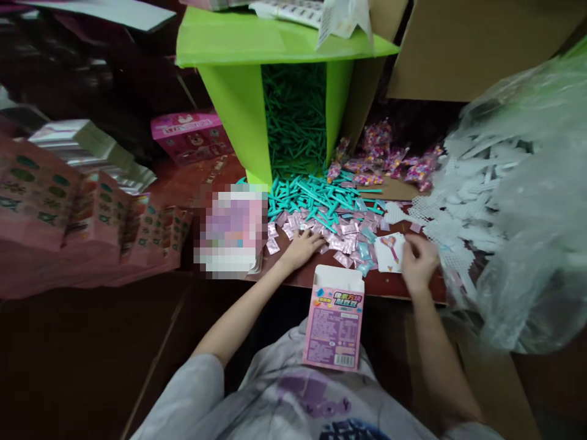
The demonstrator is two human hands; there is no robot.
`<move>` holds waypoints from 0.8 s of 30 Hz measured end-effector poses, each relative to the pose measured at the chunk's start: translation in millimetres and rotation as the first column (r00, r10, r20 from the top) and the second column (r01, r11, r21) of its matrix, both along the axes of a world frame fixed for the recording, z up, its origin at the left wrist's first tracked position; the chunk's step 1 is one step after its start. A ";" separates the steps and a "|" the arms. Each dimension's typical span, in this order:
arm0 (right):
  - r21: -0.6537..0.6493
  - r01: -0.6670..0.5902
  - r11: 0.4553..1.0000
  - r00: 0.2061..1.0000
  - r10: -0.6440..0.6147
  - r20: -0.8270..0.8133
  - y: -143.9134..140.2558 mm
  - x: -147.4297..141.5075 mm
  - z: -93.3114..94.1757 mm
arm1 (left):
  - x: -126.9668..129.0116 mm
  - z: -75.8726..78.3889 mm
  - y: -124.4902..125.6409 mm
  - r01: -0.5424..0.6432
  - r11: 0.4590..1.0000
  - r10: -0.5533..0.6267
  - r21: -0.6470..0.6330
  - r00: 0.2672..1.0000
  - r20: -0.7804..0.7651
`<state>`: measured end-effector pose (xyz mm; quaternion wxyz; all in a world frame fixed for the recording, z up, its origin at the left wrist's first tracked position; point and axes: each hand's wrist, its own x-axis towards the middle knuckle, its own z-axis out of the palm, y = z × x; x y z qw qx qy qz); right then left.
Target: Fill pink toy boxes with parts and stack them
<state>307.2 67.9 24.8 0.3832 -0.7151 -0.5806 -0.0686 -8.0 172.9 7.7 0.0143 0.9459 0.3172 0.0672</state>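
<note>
My left hand [303, 247] lies palm down on a heap of small pink and blue sachets [346, 235], fingers spread over them. My right hand [418, 261] pinches the edge of a small stack of white cards [389, 251] printed with a pink wand picture. A pink printed box [334, 319] with its top flap open leans against my lap at the table's front edge, between my arms. Teal sticks [321, 197] spill over the table behind the sachets.
A green carton [238, 91] full of teal sticks stands at the back. White mesh pieces [452, 214] spill from a clear plastic bag [532, 201] on the right. Pink candy packets [389, 156] lie at back right. Flattened pink boxes [87, 220] are stacked left, beside a blurred patch [232, 229].
</note>
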 end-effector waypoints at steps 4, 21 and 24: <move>-0.267 0.123 0.956 0.974 -0.066 0.215 55.5 80.1 6.2 | 24.9 -11.8 8.1 0.011 0.994 -0.002 0.107 0.996 -0.085; -0.637 0.249 0.729 0.852 0.148 0.502 106.8 136.3 5.3 | 11.4 -25.4 4.3 -0.329 0.943 0.320 0.043 0.937 0.143; -0.551 0.178 0.815 0.928 0.048 0.370 107.9 137.2 12.8 | 10.9 -26.4 10.6 -0.298 0.953 0.289 0.055 0.949 0.129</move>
